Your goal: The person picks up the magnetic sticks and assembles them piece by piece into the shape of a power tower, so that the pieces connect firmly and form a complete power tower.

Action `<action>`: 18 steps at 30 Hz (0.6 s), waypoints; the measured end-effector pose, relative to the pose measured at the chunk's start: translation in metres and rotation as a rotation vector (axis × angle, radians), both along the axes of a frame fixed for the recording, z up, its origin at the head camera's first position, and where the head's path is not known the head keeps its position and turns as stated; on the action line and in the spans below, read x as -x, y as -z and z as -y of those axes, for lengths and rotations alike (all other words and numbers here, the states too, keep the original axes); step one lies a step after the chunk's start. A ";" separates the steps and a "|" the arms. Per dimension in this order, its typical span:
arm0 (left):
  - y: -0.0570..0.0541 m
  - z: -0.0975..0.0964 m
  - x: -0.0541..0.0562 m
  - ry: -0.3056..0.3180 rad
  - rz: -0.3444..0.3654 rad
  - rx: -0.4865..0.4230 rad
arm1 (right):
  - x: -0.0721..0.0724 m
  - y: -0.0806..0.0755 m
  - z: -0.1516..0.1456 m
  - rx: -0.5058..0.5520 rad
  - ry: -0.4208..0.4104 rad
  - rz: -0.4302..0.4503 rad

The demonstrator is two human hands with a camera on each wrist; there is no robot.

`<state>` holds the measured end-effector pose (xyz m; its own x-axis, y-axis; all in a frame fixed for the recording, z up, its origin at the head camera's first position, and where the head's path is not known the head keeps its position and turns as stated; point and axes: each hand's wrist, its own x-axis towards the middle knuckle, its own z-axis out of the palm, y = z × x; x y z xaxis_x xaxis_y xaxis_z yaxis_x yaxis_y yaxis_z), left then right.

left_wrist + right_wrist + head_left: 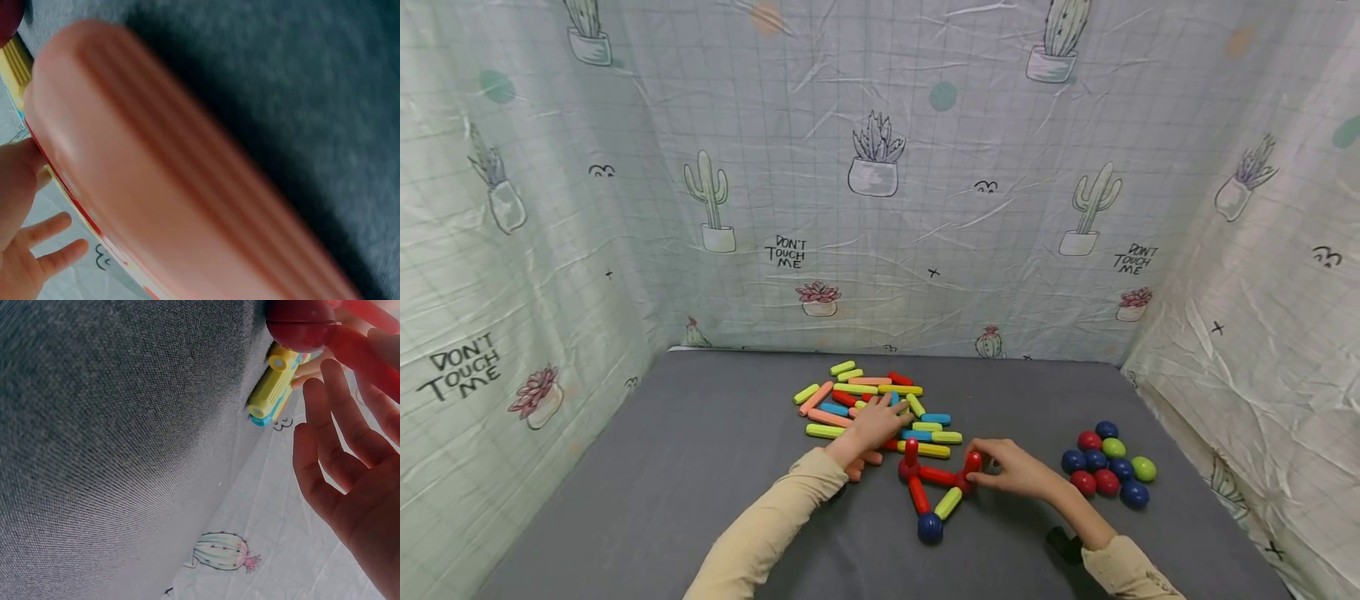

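My left hand (pixel 871 429) reaches over the loose coloured sticks, its fingers spread among them. In the left wrist view, a salmon stick (pixel 181 181) fills much of the picture, with straight fingers (pixel 53 240) beyond it. Between the hands is a triangular frame of sticks and balls. It has a blue ball (pixel 930 527) at the near corner and red balls at the other two; the left one (pixel 908 470) carries an upright red stick (pixel 912 451). My right hand (pixel 1011 468) pinches another upright red stick (pixel 973 463) at the right corner.
Several sticks in yellow, blue, salmon and red, such as a yellow stick (pixel 923 450), lie in a heap at the back middle. A group of blue, red and green balls, including a green ball (pixel 1143 468), sits at the right. Patterned cloth (pixel 880 250) hangs around the grey table (pixel 647 500).
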<state>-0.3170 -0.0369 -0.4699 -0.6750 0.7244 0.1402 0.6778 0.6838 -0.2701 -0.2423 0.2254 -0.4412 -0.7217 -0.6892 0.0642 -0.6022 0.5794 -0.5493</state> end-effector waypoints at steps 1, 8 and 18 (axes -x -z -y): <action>0.000 -0.001 -0.001 -0.004 0.000 0.006 | 0.000 0.000 0.000 0.001 -0.003 0.001; 0.000 -0.005 -0.003 0.007 -0.083 0.033 | 0.000 0.001 0.001 -0.020 0.020 -0.006; 0.000 0.005 -0.005 0.033 0.007 -0.186 | -0.002 0.003 0.002 -0.030 0.023 -0.005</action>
